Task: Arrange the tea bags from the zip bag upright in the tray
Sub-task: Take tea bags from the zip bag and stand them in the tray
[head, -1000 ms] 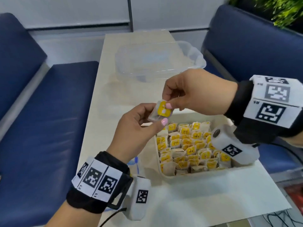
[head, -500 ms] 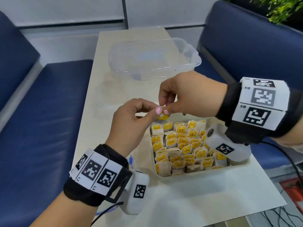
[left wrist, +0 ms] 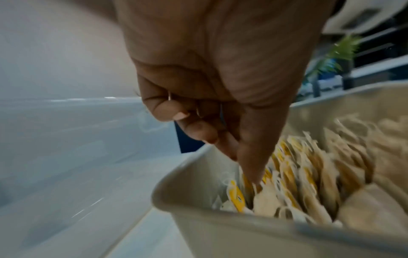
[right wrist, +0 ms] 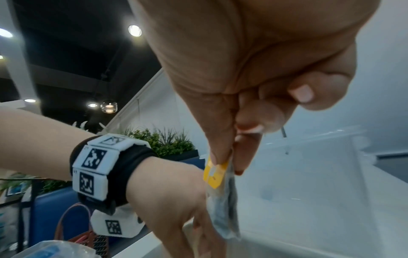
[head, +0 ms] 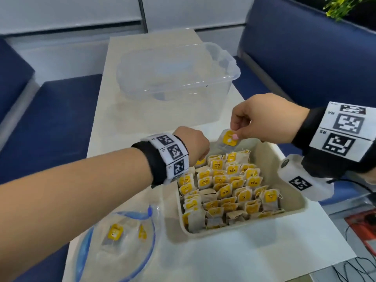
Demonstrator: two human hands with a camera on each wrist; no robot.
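A cream tray (head: 234,233) holds several rows of upright tea bags (head: 225,190) with yellow tags. My right hand (head: 234,135) pinches one tea bag (head: 228,139) by its yellow tag, and it hangs just above the tray's far edge. In the right wrist view, the right hand (right wrist: 227,162) has thumb and forefinger on that bag (right wrist: 223,200). My left hand (head: 200,157) reaches into the tray's far left corner. The left wrist view shows the left hand (left wrist: 251,174) poking one straight finger down between the bags inside the tray (left wrist: 220,232), holding nothing. The zip bag (head: 122,251) lies at the near left with two tea bags (head: 115,232) inside.
A clear plastic tub (head: 177,78) stands on the table beyond the tray. Blue benches flank the table on the left (head: 50,119) and right (head: 305,58). The table's near edge runs just below the tray and zip bag. A red item (head: 364,226) lies on the floor at the right.
Both hands held the tea bag together above the tray. Now the left hand has let go and dipped into the tray's far left corner, while the right hand keeps the bag.
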